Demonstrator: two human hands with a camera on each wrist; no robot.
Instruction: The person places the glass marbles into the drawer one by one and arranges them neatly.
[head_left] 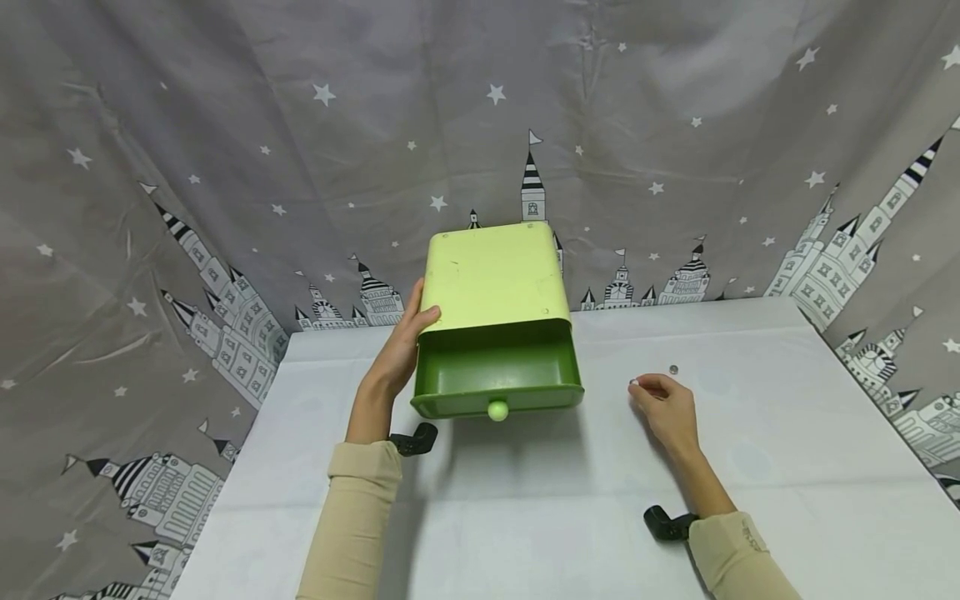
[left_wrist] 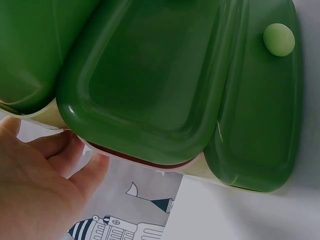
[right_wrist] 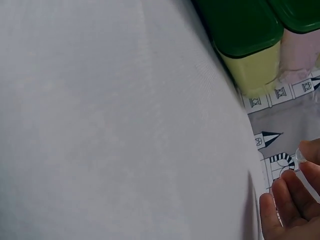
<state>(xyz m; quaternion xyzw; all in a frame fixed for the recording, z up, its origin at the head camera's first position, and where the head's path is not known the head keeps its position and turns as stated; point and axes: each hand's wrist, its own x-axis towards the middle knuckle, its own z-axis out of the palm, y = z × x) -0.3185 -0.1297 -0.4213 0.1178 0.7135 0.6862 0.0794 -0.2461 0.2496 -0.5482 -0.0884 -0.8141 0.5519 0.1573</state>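
Observation:
A small drawer cabinet (head_left: 495,275) with a pale yellow-green top faces me. Its green top drawer (head_left: 495,371), with a round light green knob (head_left: 497,410), is pulled out and bare inside. My left hand (head_left: 396,354) rests against the cabinet's left side, thumb at the top edge, fingers reaching along the side. Lower green drawer fronts (left_wrist: 150,75) show in the left wrist view. To the right of the cabinet, my right hand (head_left: 667,412) pinches a small clear piece (right_wrist: 300,155) between thumb and forefinger; its other fingers are loosely bent.
A small round greyish piece (head_left: 673,369) lies on the white tablecloth (head_left: 750,517) just beyond my right hand. Behind the table hangs a grey curtain (head_left: 450,108) printed with stars and castles. A black wrist device (head_left: 667,523) sits at my right cuff.

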